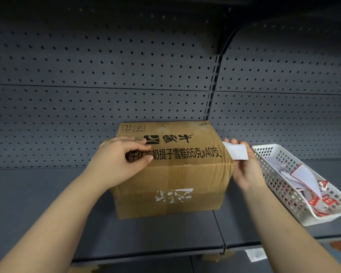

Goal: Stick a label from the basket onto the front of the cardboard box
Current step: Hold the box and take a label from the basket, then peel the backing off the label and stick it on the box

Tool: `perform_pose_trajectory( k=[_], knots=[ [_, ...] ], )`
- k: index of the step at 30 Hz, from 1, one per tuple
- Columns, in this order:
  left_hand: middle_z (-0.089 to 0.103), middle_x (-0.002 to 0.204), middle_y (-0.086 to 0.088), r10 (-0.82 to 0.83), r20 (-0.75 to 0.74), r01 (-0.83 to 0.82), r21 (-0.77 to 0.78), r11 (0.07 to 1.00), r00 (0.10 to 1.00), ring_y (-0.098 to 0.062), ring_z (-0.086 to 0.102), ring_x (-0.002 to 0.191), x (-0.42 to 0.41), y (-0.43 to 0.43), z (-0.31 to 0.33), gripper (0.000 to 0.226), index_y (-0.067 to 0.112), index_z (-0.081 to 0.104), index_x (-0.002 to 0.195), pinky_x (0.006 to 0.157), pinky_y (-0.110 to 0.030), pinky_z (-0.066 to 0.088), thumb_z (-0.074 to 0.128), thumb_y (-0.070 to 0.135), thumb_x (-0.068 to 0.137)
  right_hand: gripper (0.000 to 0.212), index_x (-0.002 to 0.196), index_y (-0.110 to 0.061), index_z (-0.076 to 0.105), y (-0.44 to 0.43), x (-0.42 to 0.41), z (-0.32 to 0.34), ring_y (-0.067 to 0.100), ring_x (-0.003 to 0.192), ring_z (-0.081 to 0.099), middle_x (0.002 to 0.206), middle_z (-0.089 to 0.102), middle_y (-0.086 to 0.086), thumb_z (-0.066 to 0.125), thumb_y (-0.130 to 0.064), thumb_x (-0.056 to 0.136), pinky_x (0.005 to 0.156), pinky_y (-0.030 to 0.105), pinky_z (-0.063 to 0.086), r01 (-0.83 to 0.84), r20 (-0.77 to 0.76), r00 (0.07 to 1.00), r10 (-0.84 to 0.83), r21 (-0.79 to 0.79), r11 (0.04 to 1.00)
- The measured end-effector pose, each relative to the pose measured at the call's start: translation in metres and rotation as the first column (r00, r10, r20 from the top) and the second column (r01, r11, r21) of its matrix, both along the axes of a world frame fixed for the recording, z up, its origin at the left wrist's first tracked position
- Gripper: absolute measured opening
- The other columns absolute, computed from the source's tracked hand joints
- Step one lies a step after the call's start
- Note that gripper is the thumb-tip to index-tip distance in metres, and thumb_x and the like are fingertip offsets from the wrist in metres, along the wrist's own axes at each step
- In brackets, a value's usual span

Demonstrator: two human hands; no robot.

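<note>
Grey pegboard shelf, left hand flat on cardboard box, right hand fingers pinching label, basket beside

One box, one basket, two hands.

Dark grey metal shelf, pegboard back panel behind it. Slotted upright splits the panels. White scrap and orange debris lie below the shelf edge, lower right.

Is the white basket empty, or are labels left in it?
Not empty. The basket holds a loose pile of white and red-printed labels; another label is in the right hand.
</note>
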State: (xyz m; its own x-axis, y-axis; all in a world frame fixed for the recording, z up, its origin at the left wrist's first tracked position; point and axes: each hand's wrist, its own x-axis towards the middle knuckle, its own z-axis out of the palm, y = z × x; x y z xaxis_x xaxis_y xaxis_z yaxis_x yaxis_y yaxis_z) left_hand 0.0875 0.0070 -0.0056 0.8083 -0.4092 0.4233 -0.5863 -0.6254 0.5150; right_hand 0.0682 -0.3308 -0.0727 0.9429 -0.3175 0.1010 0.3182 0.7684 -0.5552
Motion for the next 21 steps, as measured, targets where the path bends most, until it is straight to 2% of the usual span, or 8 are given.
perform_pose_trajectory(
  k=[4, 6, 7, 9, 12, 15, 18, 21],
  knots=[
    [0.059, 0.124, 0.025, 0.007, -0.021, -0.006, 0.032, 0.999, 1.0, -0.004, 0.046, 0.124, -0.002, 0.0, 0.003, 0.041, 0.045, 0.065, 0.11, 0.108, -0.052, 0.032, 0.056, 0.064, 0.074, 0.074, 0.096, -0.008, 0.056, -0.008, -0.001, -0.014, 0.025, 0.092, 0.068, 0.092, 0.064, 0.009, 0.094, -0.017, 0.033, 0.092, 0.045, 0.053, 0.037, -0.061, 0.998, -0.031, 0.11, 0.993],
    [0.06, 0.126, 0.02, 0.014, -0.024, -0.013, 0.034, 0.999, 1.0, -0.004, 0.047, 0.124, -0.005, -0.001, 0.005, 0.039, 0.042, 0.066, 0.111, 0.108, -0.048, 0.034, 0.059, 0.058, 0.076, 0.039, 0.091, -0.01, 0.055, -0.013, -0.005, -0.017, 0.023, 0.091, 0.068, 0.093, 0.064, 0.007, 0.082, -0.009, 0.064, 0.084, 0.041, 0.057, 0.105, -0.083, 0.992, -0.099, 0.079, 0.991],
    [0.061, 0.125, 0.018, 0.023, -0.02, -0.022, 0.021, 1.0, 1.0, -0.004, 0.049, 0.121, -0.007, -0.001, 0.005, 0.037, 0.04, 0.066, 0.111, 0.107, -0.045, 0.037, 0.062, 0.055, 0.077, 0.015, 0.092, -0.011, 0.053, -0.018, -0.007, -0.018, 0.023, 0.091, 0.068, 0.097, 0.062, 0.007, 0.062, -0.002, 0.083, 0.078, 0.038, 0.059, 0.171, -0.108, 0.98, -0.164, 0.059, 0.983],
    [0.064, 0.12, 0.014, 0.047, 0.025, -0.047, -0.013, 0.999, 0.999, -0.005, 0.053, 0.115, -0.013, -0.001, 0.005, 0.033, 0.035, 0.068, 0.11, 0.101, -0.039, 0.043, 0.064, 0.047, 0.08, 0.028, 0.092, -0.013, 0.052, -0.032, -0.017, -0.019, 0.021, 0.09, 0.07, 0.101, 0.062, 0.007, 0.03, 0.005, 0.095, 0.072, 0.034, 0.06, 0.249, -0.12, 0.96, -0.255, -0.056, 0.967],
    [0.066, 0.11, 0.014, 0.054, 0.119, -0.04, -0.109, 0.993, 0.991, -0.006, 0.057, 0.108, -0.031, 0.0, 0.006, 0.024, 0.031, 0.07, 0.105, 0.094, -0.037, 0.048, 0.064, 0.04, 0.083, 0.028, 0.089, -0.018, 0.054, -0.04, -0.049, -0.002, 0.022, 0.093, 0.066, 0.086, 0.071, -0.001, 0.035, 0.001, 0.096, 0.078, 0.035, 0.057, 0.283, 0.011, 0.956, -0.294, -0.304, 0.91],
    [0.066, 0.104, 0.02, 0.011, 0.136, 0.022, -0.236, 0.971, 0.991, -0.003, 0.059, 0.104, -0.059, 0.002, 0.007, 0.017, 0.032, 0.071, 0.098, 0.089, -0.027, 0.048, 0.065, 0.036, 0.083, 0.009, 0.087, -0.023, 0.057, -0.015, -0.089, 0.029, 0.016, 0.083, 0.065, 0.081, 0.069, -0.003, 0.057, -0.015, 0.089, 0.083, 0.034, 0.056, 0.287, 0.179, 0.958, -0.224, -0.578, 0.764],
    [0.068, 0.103, 0.021, -0.084, 0.121, 0.114, -0.267, 0.957, 0.989, -0.004, 0.061, 0.104, -0.083, -0.002, 0.0, 0.018, 0.03, 0.072, 0.097, 0.09, -0.019, 0.046, 0.064, 0.037, 0.082, 0.027, 0.085, -0.024, 0.061, 0.03, -0.124, 0.051, 0.015, 0.075, 0.066, 0.08, 0.071, -0.004, 0.078, -0.036, 0.069, 0.069, 0.023, 0.055, 0.224, 0.204, 0.974, -0.099, -0.802, 0.554],
    [0.068, 0.104, 0.023, -0.17, -0.016, 0.16, -0.262, 0.952, 0.985, 0.002, 0.059, 0.108, -0.099, -0.01, -0.018, 0.018, 0.034, 0.071, 0.099, 0.092, -0.016, 0.043, 0.065, 0.038, 0.082, 0.021, 0.084, -0.028, 0.064, 0.071, -0.138, 0.048, 0.01, 0.081, 0.068, 0.086, 0.072, -0.007, 0.075, -0.016, 0.07, 0.069, 0.02, 0.055, 0.135, 0.141, 0.99, -0.007, -0.93, 0.343]
  ],
)
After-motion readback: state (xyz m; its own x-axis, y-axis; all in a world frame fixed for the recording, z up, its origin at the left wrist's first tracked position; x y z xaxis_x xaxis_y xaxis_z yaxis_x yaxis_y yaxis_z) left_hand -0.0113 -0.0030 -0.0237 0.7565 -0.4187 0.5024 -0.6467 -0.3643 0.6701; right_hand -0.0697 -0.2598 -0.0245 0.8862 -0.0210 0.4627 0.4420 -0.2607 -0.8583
